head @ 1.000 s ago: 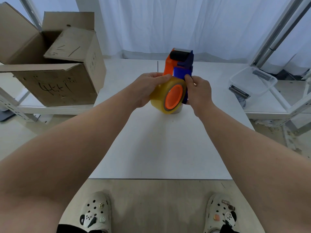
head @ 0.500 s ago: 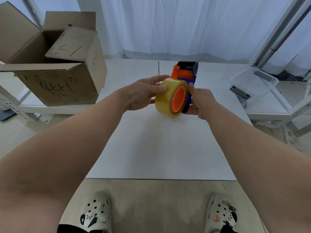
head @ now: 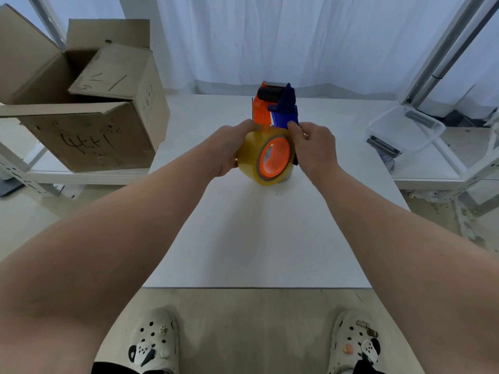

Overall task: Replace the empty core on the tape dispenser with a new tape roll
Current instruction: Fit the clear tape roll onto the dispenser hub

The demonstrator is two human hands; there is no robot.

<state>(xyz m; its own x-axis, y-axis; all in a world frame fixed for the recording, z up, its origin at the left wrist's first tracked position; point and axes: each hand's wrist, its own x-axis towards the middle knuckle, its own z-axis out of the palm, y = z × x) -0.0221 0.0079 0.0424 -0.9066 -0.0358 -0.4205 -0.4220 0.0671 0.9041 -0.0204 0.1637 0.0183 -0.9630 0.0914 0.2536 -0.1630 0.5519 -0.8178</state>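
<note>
Tape roll (head: pixel 266 157) seated on the orange hub of the tape dispenser (head: pixel 275 106), held in both hands above the white table (head: pixel 256 238).

The left hand (head: pixel 229 149) wraps the roll's yellowish outer face from 9 o'clock, fingertips reaching its top edge; the right hand (head: pixel 314 149) grips the dispenser's blue body at 3 o'clock of the roll, thumb at the roll's upper rim. The dispenser's black roller and toothed blade point away toward 12 o'clock. An open cardboard box (head: pixel 89 109) sits on a shelf at 10 o'clock, a clear plastic bin (head: pixel 405 130) at 2 o'clock. Two pale clogs (head: pixel 154 344) show at 6 o'clock.
</note>
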